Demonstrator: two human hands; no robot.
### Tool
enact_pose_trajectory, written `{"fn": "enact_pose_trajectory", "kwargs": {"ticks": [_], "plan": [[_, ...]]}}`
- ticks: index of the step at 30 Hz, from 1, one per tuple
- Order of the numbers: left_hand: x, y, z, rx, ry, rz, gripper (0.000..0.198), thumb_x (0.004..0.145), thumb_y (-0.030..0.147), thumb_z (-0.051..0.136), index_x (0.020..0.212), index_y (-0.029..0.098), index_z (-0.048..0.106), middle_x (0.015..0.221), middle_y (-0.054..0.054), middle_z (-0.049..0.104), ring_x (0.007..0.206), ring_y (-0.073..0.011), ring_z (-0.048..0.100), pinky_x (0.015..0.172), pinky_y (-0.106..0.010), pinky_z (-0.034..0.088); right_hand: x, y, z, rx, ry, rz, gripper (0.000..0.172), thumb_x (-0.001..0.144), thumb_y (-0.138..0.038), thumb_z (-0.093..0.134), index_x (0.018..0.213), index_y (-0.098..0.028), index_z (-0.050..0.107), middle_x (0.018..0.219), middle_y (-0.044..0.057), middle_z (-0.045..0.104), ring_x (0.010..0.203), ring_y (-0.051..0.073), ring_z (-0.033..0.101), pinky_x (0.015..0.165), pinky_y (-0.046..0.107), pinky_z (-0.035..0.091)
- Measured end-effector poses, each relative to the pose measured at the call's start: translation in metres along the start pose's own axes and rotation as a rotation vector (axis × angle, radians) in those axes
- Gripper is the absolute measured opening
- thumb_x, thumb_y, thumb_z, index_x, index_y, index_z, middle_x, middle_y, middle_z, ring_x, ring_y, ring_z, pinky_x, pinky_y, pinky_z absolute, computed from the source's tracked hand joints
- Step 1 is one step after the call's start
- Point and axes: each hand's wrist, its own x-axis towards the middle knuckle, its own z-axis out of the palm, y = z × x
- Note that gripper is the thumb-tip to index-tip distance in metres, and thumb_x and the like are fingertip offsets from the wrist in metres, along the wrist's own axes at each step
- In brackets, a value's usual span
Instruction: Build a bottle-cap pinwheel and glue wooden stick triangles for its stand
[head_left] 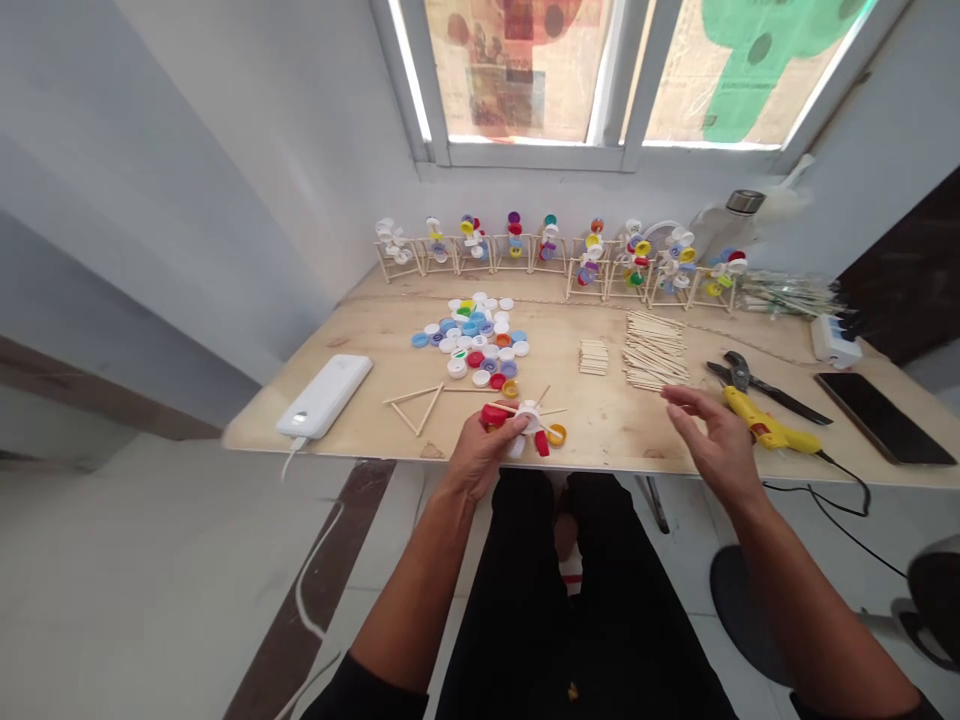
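Observation:
My left hand [481,452] pinches a small wheel of bottle caps and wooden sticks [529,414] near the table's front edge. A white cap forms its hub, with sticks pointing outward and red and yellow caps on some of them. Raised over the table on the right is my right hand [712,440], fingers apart and holding nothing. Closest to it are the yellow glue gun [772,425] and a pile of wooden sticks [654,350]. Loose bottle caps [480,340] lie beyond my left hand, and a stick triangle [416,408] lies to its left.
Several finished stick-and-cap wheels [514,240] on stands line the back. A short-stick bundle [593,357] lies mid-table. Black-handled cutters [780,390], a phone [885,418] and a white adapter [835,342] are on the right. A power bank [325,396] lies left.

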Motion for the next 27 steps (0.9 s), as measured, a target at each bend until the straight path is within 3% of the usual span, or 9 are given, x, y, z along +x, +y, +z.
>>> {"fn": "enact_pose_trajectory", "kwargs": {"ticks": [5,10,14,21,24,27], "plan": [[0.002,-0.001,0.0,-0.01,0.014,-0.003,0.044,0.051,0.025,0.085,0.09,0.014,0.067,0.079,-0.003,0.07,0.073,-0.016,0.064,0.069,-0.026,0.048,-0.005,0.059,-0.076,-0.479,0.166,-0.066,0.034,0.083,-0.04,0.047,0.104,-0.02,0.064,0.104,0.011,0.066,0.096,0.026,0.06,0.085,0.041,0.047],[0.003,-0.002,0.001,-0.008,0.016,-0.018,0.045,0.053,0.025,0.084,0.092,0.014,0.066,0.079,-0.004,0.07,0.07,-0.0154,0.065,0.068,-0.025,0.048,-0.009,0.113,-0.119,-0.838,-0.007,-0.125,0.039,0.079,-0.029,0.042,0.11,-0.017,0.062,0.109,0.013,0.064,0.103,0.03,0.057,0.087,0.045,0.044],[0.002,-0.003,0.002,-0.027,0.021,-0.027,0.046,0.052,0.024,0.085,0.092,0.013,0.066,0.079,-0.003,0.07,0.069,-0.0143,0.065,0.069,-0.025,0.048,-0.007,0.136,-0.123,-0.903,-0.194,-0.16,0.047,0.074,-0.026,0.044,0.118,-0.02,0.058,0.118,0.011,0.062,0.105,0.03,0.056,0.083,0.044,0.046],[0.002,-0.005,0.005,-0.061,0.031,0.02,0.04,0.051,0.022,0.085,0.085,0.012,0.067,0.075,-0.002,0.069,0.067,-0.0123,0.062,0.069,-0.024,0.046,0.007,0.152,-0.122,-0.901,-0.351,-0.136,0.052,0.073,-0.028,0.047,0.124,-0.017,0.052,0.127,0.014,0.055,0.105,0.031,0.056,0.079,0.042,0.046],[0.003,-0.006,0.004,-0.079,0.021,0.049,0.036,0.053,0.024,0.084,0.082,0.012,0.067,0.072,-0.002,0.068,0.064,-0.0113,0.061,0.067,-0.023,0.045,0.014,0.155,-0.121,-0.779,-0.356,-0.092,0.046,0.071,-0.032,0.051,0.113,-0.016,0.057,0.125,0.016,0.056,0.105,0.033,0.056,0.077,0.04,0.046],[0.005,-0.006,0.002,-0.111,0.027,0.062,0.037,0.052,0.023,0.084,0.083,0.012,0.067,0.073,-0.002,0.068,0.065,-0.0115,0.061,0.067,-0.023,0.045,0.015,0.146,-0.118,-0.626,-0.281,0.046,0.04,0.067,-0.041,0.057,0.1,-0.019,0.059,0.107,0.016,0.063,0.091,0.032,0.061,0.069,0.04,0.046]]}}
